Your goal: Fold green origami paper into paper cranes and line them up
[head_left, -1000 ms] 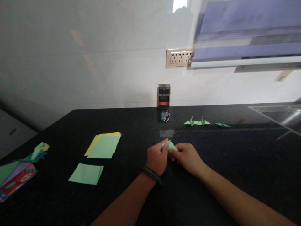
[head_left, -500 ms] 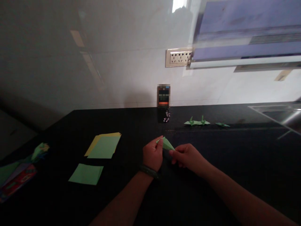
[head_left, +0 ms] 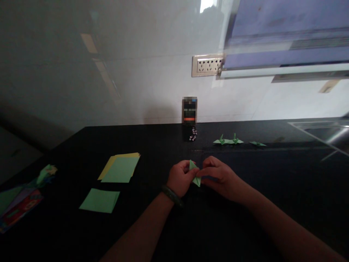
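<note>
A small piece of folded green paper (head_left: 197, 181), diamond-shaped with a crease down its middle, is held above the black counter. My left hand (head_left: 180, 179), with a dark bangle at the wrist, is closed on it from the left, thumb across its face. From the other side, my right hand (head_left: 220, 176) pinches its right edge with thumb and forefinger; those fingertips are partly hidden. Beyond the hands, two green paper cranes (head_left: 228, 141) stand side by side, with a flatter green folded piece (head_left: 257, 144) to their right.
On the left lie a stack of green and yellow paper (head_left: 120, 170) and a separate green sheet (head_left: 99, 201). A red packet (head_left: 21, 209) is at the far left. Against the wall stands a phone (head_left: 189, 111) with a beaded strap (head_left: 193, 134). A sink edge (head_left: 313, 134) shows at right.
The folded paper has turned from slanting rightward to standing more upright between my hands. My right hand has shifted up, its fingers now at the paper's right edge instead of its lower tip.
</note>
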{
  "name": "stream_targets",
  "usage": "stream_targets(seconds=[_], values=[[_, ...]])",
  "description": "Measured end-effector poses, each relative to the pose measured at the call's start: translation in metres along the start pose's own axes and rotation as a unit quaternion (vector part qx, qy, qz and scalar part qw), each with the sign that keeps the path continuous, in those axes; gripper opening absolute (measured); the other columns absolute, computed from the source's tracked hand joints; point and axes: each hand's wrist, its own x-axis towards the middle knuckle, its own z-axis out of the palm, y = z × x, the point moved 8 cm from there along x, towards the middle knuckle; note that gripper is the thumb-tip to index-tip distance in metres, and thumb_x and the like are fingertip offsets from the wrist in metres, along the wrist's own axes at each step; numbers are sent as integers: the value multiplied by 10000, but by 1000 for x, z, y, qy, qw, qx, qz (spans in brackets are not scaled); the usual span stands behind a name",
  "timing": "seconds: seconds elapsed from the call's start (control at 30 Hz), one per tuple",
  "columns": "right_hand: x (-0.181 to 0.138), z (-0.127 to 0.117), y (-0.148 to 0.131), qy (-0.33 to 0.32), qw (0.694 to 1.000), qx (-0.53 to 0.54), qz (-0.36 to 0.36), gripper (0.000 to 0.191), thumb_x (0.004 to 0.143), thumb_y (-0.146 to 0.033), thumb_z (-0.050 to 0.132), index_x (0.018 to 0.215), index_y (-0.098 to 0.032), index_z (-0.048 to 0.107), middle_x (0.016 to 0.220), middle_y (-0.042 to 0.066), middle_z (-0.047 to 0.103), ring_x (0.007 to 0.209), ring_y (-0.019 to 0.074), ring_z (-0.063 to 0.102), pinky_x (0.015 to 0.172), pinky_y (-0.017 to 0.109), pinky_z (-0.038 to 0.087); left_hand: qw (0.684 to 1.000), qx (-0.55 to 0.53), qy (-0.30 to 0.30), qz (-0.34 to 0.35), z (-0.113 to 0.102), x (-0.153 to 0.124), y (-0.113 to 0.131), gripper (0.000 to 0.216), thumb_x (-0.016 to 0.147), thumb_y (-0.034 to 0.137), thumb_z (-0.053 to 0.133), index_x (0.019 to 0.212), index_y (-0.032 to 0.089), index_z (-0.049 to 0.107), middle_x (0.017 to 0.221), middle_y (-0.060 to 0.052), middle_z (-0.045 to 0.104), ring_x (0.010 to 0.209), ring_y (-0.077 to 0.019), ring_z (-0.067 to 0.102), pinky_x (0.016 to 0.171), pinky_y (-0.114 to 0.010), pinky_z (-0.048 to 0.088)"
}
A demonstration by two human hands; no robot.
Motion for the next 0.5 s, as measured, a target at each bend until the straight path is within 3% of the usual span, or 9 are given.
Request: stream_targets(seconds=[0.27, 0.4, 0.5], values=[[0, 0, 7, 22, 1000, 19, 9, 152, 776, -126, 518, 853, -195, 630, 846, 46, 553, 769, 137, 536, 670, 257, 428, 996, -81, 3, -43, 1, 1, -6, 147, 631, 244, 649, 680, 117, 592, 522, 16, 577, 414, -67, 461, 423, -190, 348], [-4, 1, 31, 82, 974, 119, 176, 90, 770, -170, 488, 813, -173, 568, 732, 14, 556, 644, 115, 522, 568, 227, 422, 995, -88, 16, -36, -1, 0, -3, 134, 627, 227, 646, 681, 118, 591, 530, 17, 579, 427, -71, 472, 428, -191, 351], [-9, 17, 46, 50, 934, 192, 297, 191, 775, -347, 518, 763, -160, 553, 645, -4, 529, 557, 103, 491, 487, 212, 400, 998, -70, 5, -7, 2, -1, 1, 125, 637, 230, 639, 692, 122, 610, 556, 12, 586, 464, -81, 489, 459, -202, 368]])
